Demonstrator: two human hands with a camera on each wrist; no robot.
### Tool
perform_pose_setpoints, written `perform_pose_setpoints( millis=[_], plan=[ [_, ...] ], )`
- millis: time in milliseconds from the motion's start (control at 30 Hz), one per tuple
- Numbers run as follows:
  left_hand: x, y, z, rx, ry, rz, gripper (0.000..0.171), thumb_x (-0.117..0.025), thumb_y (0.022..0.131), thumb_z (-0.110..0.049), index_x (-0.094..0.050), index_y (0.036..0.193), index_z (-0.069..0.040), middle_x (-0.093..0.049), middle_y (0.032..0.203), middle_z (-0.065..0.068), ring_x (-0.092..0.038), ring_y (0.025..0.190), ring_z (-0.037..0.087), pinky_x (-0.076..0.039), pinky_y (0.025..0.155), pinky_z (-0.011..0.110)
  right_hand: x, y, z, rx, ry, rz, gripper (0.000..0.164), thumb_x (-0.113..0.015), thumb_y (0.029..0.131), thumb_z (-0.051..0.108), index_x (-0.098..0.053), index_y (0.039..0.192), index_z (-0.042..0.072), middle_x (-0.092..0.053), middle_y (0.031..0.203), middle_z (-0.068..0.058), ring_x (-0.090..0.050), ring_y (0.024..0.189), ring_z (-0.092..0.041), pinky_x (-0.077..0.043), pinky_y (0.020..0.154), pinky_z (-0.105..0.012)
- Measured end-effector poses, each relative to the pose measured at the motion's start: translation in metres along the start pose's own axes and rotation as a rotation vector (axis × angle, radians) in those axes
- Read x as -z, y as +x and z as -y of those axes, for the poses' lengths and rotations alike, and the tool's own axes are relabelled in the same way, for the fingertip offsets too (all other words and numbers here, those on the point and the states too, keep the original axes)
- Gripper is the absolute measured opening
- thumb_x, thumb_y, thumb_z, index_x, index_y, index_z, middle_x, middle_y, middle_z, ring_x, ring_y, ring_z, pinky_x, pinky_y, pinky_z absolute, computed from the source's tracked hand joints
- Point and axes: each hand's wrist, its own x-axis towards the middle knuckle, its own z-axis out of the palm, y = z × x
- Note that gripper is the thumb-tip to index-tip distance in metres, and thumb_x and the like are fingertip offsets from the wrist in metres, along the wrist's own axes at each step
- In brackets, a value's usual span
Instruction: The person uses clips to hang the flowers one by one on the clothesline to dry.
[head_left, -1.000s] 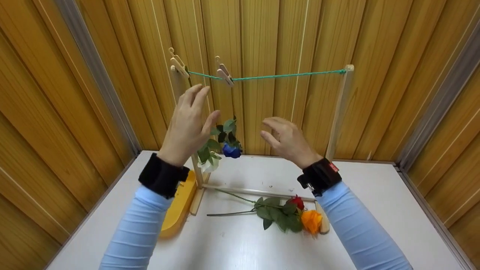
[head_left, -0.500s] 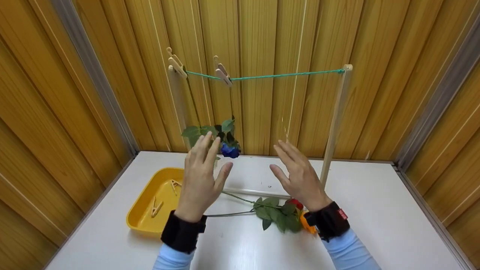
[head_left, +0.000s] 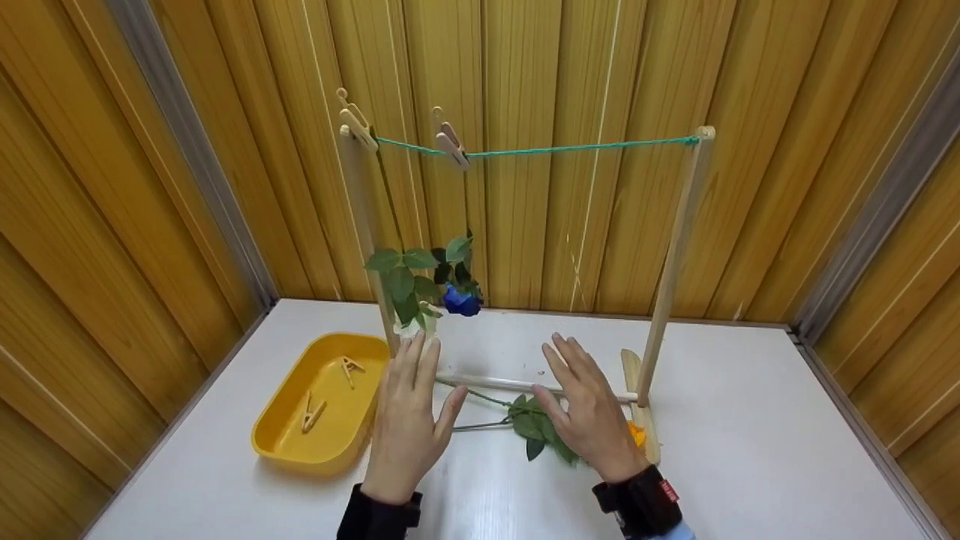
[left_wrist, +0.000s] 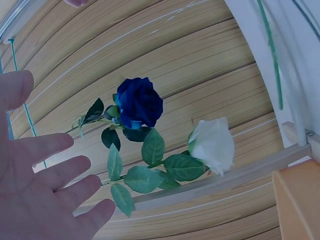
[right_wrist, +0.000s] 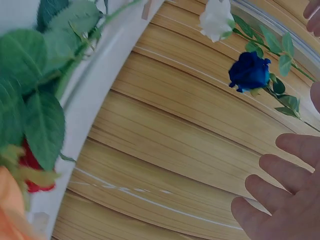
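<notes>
Both hands are held up over the table, fingers straight and holding nothing. My left hand (head_left: 409, 420) is in front of the rack's left post, below the hanging white rose (left_wrist: 212, 146). The right hand (head_left: 592, 416) is over the lying flowers and hides part of them. Upside down from the green cord (head_left: 570, 150) hang the white rose and a blue rose (head_left: 461, 298), each by its stem in a clothespin (head_left: 358, 129). On the table lie an orange rose (head_left: 637, 433) and a red rose (right_wrist: 36, 170), seen best in the right wrist view.
A yellow tray (head_left: 270, 442) at the left holds two loose clothespins (head_left: 311, 414). The wooden rack's right post (head_left: 675, 277) rises from a foot on the white table (head_left: 750, 450). Wood-patterned panels (head_left: 517, 75) stand behind and at both sides.
My left hand has come down from near the clothespins to low over the table, uncovering the tray. The right hand has lowered too, and its fingers have straightened. The hanging roses stay in place.
</notes>
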Motion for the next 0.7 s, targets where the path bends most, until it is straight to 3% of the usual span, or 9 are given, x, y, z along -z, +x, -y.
perform_pose_setpoints(
  millis=[167, 400, 700],
  plan=[
    [-0.011, -0.013, 0.002, 0.034, 0.014, 0.048, 0.067, -0.071, 0.097, -0.038, -0.051, 0.150, -0.002, -0.041, 0.160, 0.020, -0.033, 0.151, 0.037, -0.027, 0.120, 0.058, -0.011, -0.014, 0.001, -0.054, 0.016, 0.025, 0.058, -0.073, 0.097, 0.023, -0.055, 0.145, -0.003, -0.050, 0.153, -0.024, -0.045, 0.142, -0.044, -0.034, 0.115, -0.060],
    [-0.021, -0.021, 0.002, 0.092, 0.008, 0.167, 0.067, -0.065, 0.100, -0.044, -0.049, 0.152, -0.005, -0.039, 0.161, 0.019, -0.033, 0.151, 0.037, -0.024, 0.122, 0.061, -0.020, -0.029, 0.001, -0.184, 0.049, 0.141, 0.057, -0.066, 0.102, 0.033, -0.054, 0.148, 0.002, -0.047, 0.157, -0.018, -0.041, 0.146, -0.040, -0.032, 0.117, -0.062],
    [-0.027, -0.022, 0.008, 0.112, 0.029, 0.214, 0.066, -0.067, 0.100, -0.042, -0.050, 0.152, -0.005, -0.040, 0.161, 0.019, -0.033, 0.151, 0.037, -0.023, 0.123, 0.060, -0.032, -0.033, -0.003, -0.172, 0.027, 0.146, 0.058, -0.067, 0.101, 0.033, -0.055, 0.147, 0.001, -0.049, 0.156, -0.019, -0.042, 0.145, -0.042, -0.032, 0.117, -0.062]
  ],
)
